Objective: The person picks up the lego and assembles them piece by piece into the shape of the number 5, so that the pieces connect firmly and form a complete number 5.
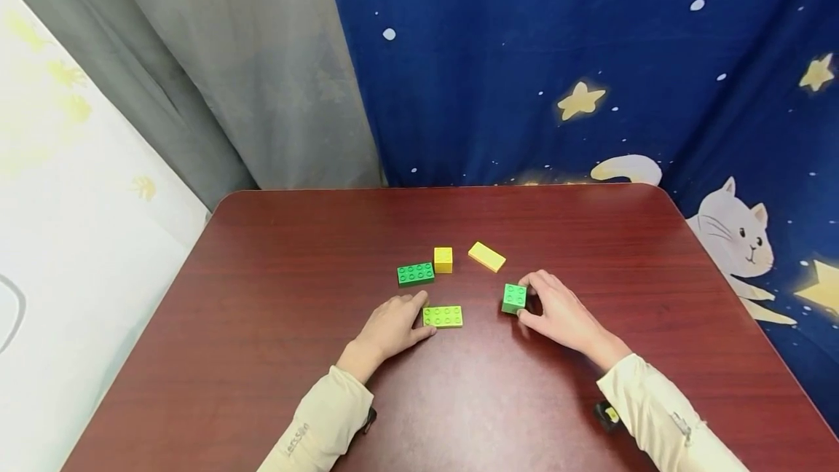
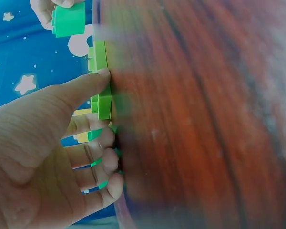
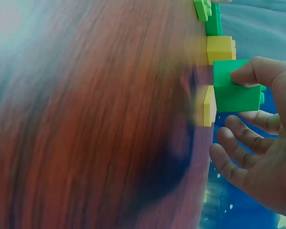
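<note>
Item 1: lime-green brick (image 1: 448,317), oblong, studs uppermost, located on the surface (image 1: 229,370) between the two hands. Its long axis is laid crosswise, left to right. Its left end is pinched across the short width between thumb and index finger of the left hand (image 1: 393,326), the remaining fingers of that grip being extended alongside.

Item 2: square green brick (image 1: 514,299), studs uppermost, pinched between thumb and fingers of the right hand (image 1: 562,312); in the wrist views it appears to be held just clear of the surface.

Governing relation, as judged: item 2 is positioned off the free right end of item 1, roughly in line with the long axis, a gap being left between them. Item 1 is held at the left hand; the right hand is set apart from it, on the far side of item 2.

Also recorded: dark green brick (image 1: 416,274), placed beyond the left fingertips; yellow cube (image 1: 443,260), set close by its right end; flat yellow piece (image 1: 486,257), laid aslant farther right, touched by neither hand.
</note>
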A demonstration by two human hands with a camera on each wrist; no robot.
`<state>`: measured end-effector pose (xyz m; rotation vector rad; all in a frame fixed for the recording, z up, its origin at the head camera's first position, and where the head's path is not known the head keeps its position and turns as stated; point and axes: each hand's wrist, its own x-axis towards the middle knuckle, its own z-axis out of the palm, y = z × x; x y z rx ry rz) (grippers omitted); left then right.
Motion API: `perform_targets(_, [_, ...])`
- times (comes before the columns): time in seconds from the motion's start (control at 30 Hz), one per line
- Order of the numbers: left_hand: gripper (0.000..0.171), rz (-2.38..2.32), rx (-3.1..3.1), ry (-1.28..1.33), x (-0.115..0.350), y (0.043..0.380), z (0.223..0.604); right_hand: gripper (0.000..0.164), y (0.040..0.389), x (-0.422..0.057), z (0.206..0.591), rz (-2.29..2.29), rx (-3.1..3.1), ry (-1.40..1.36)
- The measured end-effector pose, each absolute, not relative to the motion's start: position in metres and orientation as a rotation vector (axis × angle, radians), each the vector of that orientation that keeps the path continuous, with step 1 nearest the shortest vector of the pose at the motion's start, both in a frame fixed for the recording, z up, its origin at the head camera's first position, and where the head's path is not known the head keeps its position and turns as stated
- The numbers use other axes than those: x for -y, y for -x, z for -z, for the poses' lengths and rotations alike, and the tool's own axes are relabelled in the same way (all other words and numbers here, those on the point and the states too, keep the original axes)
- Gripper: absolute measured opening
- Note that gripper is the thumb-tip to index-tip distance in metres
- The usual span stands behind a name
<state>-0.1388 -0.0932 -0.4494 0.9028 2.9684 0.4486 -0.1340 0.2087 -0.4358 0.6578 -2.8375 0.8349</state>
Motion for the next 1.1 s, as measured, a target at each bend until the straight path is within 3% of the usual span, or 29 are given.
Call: perform_targets(1.1, [0.038, -0.544, -2.942, -0.854, 0.093, 0.139, 0.453, 0.035, 0.138, -0.136, 0.439, -0.854, 2.799, -0.869])
